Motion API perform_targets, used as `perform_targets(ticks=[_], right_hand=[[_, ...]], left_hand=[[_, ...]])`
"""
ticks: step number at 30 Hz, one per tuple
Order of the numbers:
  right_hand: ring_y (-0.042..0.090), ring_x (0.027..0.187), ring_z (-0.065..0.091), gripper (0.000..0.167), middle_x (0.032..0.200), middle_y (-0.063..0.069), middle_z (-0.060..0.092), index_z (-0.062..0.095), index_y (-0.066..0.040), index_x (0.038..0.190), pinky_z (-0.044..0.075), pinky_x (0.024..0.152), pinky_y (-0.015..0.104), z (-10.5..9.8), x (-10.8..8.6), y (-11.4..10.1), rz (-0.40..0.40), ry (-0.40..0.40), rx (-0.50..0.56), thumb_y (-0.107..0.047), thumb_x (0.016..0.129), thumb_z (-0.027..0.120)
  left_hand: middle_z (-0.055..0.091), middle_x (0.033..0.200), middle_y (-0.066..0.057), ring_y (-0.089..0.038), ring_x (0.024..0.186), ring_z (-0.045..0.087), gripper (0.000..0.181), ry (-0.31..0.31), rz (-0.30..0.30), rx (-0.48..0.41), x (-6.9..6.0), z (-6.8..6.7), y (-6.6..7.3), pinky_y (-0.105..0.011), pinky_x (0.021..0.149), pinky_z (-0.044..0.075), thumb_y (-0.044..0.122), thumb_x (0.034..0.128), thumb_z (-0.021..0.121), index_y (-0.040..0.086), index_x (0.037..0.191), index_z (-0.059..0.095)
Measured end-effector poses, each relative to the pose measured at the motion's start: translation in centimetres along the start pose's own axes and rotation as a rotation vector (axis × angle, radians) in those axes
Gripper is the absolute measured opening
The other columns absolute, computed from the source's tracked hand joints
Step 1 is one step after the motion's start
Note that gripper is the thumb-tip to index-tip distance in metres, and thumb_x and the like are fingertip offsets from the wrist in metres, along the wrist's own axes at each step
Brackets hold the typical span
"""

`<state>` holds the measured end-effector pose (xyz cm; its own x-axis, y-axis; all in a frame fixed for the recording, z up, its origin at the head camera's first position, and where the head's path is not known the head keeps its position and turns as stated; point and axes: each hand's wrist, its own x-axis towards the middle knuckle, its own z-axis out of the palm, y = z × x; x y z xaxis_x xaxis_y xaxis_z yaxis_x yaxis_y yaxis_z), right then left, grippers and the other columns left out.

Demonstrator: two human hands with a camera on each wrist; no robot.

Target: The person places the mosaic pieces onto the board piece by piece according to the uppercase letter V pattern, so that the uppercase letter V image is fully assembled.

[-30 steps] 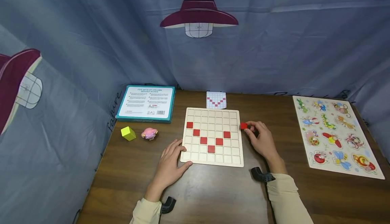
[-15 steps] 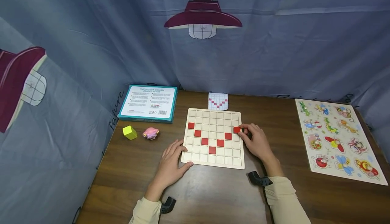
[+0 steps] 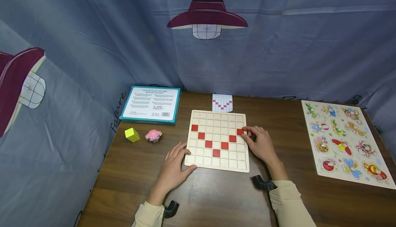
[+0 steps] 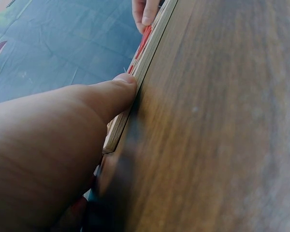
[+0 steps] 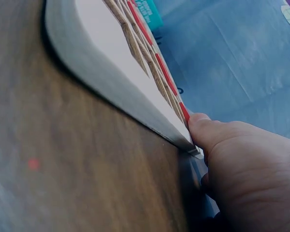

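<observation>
A square wooden grid board (image 3: 220,161) lies on the table, with red square tiles set in its cells in a V shape. My right hand (image 3: 260,144) is at the board's right edge, thumb and fingertips pinching a red tile (image 3: 240,132) at a cell of the rightmost column. Whether it sits fully flat is hard to tell. My left hand (image 3: 174,165) rests at the near left corner, fingers loosely extended on the left edge and thumb against the front edge. In the left wrist view the thumb (image 4: 118,92) touches the board's side.
Behind the board lies a small card (image 3: 222,103) printed with a V pattern. A blue-edged box (image 3: 151,104), a yellow cube (image 3: 132,135) and a pink toy (image 3: 153,135) are to the left. An insect picture board (image 3: 348,144) lies on the right.
My right hand has moved left with the red tile, from beside the board onto its rightmost column. The left hand has stayed at the corner. The head view has shifted slightly.
</observation>
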<state>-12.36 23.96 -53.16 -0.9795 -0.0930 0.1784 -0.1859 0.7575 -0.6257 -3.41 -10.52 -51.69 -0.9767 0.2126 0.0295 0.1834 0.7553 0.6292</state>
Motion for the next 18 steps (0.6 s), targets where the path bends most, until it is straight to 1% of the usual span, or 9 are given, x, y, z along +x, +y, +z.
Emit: perform_targets(ticks=[6,10,13,18], right_hand=[[0.017,0.079,0.044,0.024,0.079,0.001,0.056,0.074,-0.01,0.114,0.026,0.077,0.035,0.31,-0.15,0.43,-0.001,0.028,0.009,-0.019,0.092,0.076],[0.014,0.075,0.044,0.022,0.077,-0.002,0.057,0.076,-0.011,0.111,0.028,0.075,0.032,0.57,-0.55,0.77,-0.019,0.038,0.015,-0.019,0.091,0.077],[0.013,0.075,0.044,0.021,0.077,-0.002,0.057,0.076,-0.01,0.111,0.029,0.074,0.031,0.55,-0.64,0.79,-0.033,0.047,0.027,-0.018,0.091,0.077],[0.014,0.076,0.043,0.022,0.078,-0.001,0.057,0.075,-0.01,0.112,0.028,0.075,0.032,0.26,-0.55,0.65,-0.03,0.053,0.029,-0.018,0.091,0.077]], left_hand=[[0.048,0.157,-0.009,-0.035,0.151,0.037,0.042,0.01,0.01,0.0,0.02,0.19,-0.15,-0.063,0.119,0.03,0.039,0.0856,0.081,0.02,0.117,0.06],[0.048,0.157,-0.008,-0.034,0.151,0.037,0.042,0.005,0.014,-0.008,-0.31,0.4,-0.36,-0.061,0.119,0.031,0.039,0.0855,0.081,0.019,0.117,0.061],[0.048,0.158,-0.007,-0.032,0.151,0.037,0.042,0.01,0.019,-0.007,-0.35,0.5,-0.44,-0.06,0.119,0.031,0.039,0.0862,0.081,0.02,0.117,0.06],[0.047,0.158,-0.008,-0.032,0.151,0.037,0.041,0.009,0.016,-0.02,-0.19,0.53,-0.22,-0.06,0.12,0.03,0.038,0.0864,0.081,0.019,0.117,0.06]])
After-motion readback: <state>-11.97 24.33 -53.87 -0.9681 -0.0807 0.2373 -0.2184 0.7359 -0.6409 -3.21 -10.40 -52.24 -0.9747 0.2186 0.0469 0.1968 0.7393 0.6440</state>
